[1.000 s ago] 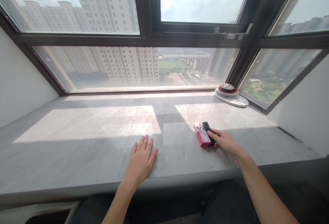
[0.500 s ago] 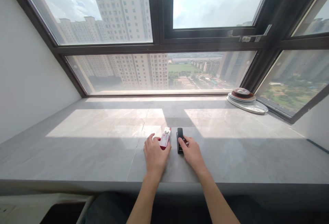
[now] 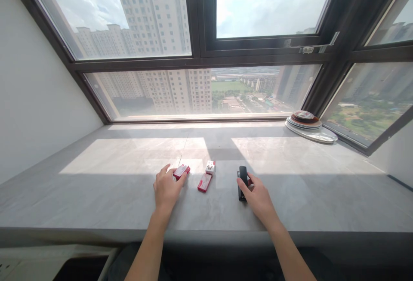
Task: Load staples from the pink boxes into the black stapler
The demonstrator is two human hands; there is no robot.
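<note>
I sit at a grey stone window ledge (image 3: 97,195). My left hand (image 3: 165,188) pinches a small red-and-white box (image 3: 181,171) at its near end, thumb and fingers closed on it. A second red-and-white box (image 3: 204,182) lies flat on the ledge just right of that hand, with a small white box (image 3: 210,167) standing behind it. My right hand (image 3: 258,197) rests on the ledge with its fingers curled around a black oblong device (image 3: 242,177), which lies flat and points away from me.
A stack of round plates (image 3: 306,124) sits at the far right corner of the ledge by the dark window frame (image 3: 196,59). A white wall (image 3: 35,113) closes off the left side. Sunlit patches cross the ledge.
The single red-and-white pack is now apart as three pieces. My left hand slid one piece left, and my right hand drew the black device to the right.
</note>
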